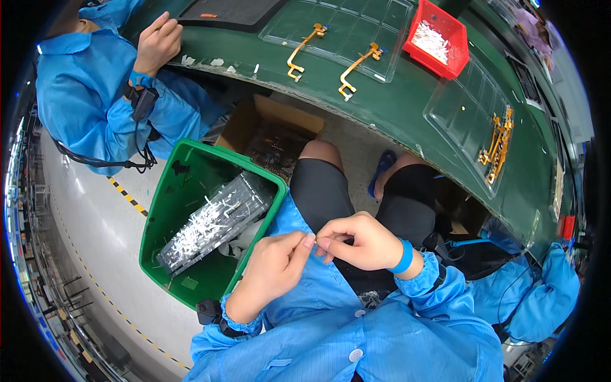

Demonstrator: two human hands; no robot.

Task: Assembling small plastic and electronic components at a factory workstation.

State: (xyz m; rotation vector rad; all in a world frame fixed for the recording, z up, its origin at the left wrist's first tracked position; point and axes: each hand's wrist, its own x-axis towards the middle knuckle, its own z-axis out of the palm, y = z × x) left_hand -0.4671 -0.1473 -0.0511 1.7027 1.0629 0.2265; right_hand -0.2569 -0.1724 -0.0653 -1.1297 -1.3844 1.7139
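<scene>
My left hand [272, 264] and my right hand [366, 242] meet above my lap, fingertips pinched together. A tiny pale thing seems to sit between them, too small and too covered to name. Ahead on the green bench [382, 118] lie two orange flex cables, the left one [294, 60] and the right one [356, 67], apart from each other near the bench edge. Both overlap a clear plastic tray [344, 25]. Farther right, several more flex cables [499, 146] are bunched on a second clear tray [455, 118]. Neither hand touches the bench.
Left of my knees stands a green bin [213, 151] holding dark trays [223, 216] littered with white scraps. A red container [429, 62] of small white pieces sits on the bench. Under it is a cardboard box [289, 113]. A co-worker's hand [158, 44] rests at the far left.
</scene>
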